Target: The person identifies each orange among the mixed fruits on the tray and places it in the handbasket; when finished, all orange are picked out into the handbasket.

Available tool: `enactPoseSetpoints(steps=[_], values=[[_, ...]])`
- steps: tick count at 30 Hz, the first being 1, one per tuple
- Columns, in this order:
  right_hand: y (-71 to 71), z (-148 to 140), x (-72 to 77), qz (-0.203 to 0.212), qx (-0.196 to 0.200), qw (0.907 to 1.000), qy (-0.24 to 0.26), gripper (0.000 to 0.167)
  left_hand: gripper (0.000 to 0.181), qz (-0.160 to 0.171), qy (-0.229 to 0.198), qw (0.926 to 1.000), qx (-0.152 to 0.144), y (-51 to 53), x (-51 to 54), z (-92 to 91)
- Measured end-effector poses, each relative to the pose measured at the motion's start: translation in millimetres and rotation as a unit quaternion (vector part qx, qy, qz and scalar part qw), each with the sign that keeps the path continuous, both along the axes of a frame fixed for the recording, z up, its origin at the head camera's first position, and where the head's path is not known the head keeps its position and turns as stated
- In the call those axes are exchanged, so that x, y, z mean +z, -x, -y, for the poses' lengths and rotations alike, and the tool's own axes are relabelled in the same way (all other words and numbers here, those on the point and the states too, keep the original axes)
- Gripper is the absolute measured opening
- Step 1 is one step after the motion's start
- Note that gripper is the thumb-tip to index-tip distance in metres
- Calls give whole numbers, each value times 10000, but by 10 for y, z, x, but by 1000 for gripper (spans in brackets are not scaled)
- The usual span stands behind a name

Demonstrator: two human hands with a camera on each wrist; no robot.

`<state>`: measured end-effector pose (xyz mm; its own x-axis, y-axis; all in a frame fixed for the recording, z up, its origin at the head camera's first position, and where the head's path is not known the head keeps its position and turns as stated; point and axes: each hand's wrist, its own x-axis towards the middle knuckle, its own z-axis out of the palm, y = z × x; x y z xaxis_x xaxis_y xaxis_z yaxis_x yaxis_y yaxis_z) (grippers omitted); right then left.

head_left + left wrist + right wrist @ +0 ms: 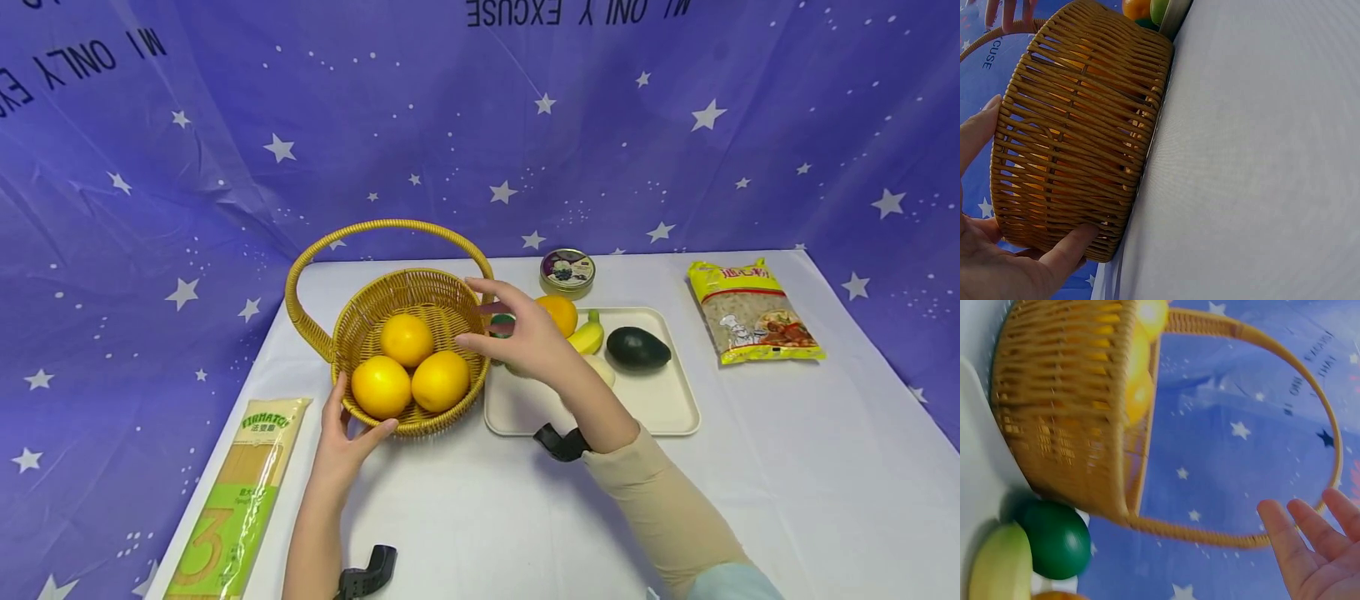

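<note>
Basket [427,427] with 3 oranges [381,388] stands far left on the bench [487,517], beside the tray [681,404]; I have the left hand [347,446] gripping its near-left side, the right hand's [531,340] fingers loosely spread near the handle [405,224].

white stars [707,116] and black lettering [558,12] pattern a violet-blue backdrop [442,104] at twelve o'clock, above a golden-brown woven basket [431,427] of yellow-orange fruits [409,350] on a white surface [480,517]. at three o'clock from the basket, a cream tray [525,410] bears a yellow banana [587,337] and a dark green avocado [637,348]; at eight o'clock, a spaghetti packet [238,500] shows cream, straw yellow and lime green.
</note>
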<state>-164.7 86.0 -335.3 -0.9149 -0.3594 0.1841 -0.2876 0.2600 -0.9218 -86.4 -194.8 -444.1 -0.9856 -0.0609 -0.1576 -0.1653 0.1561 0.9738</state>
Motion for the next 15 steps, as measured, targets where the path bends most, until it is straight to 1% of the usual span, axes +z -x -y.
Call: enactPoseSetpoints(steps=[6, 10, 15], values=[[-16, -298, 71, -60, -400, 9990, 196, 70, 102, -3, 67, 10000, -9, 4, 7, 0], [36, -490, 44, 8, -840, 9960, 320, 69, 102, -1, 95, 10000, 2, 3, 8, -5], [118, -680, -37, 91, -1374, 9897, 402, 70, 103, -59, 66, 10000, 24, 0, 3, -14]])
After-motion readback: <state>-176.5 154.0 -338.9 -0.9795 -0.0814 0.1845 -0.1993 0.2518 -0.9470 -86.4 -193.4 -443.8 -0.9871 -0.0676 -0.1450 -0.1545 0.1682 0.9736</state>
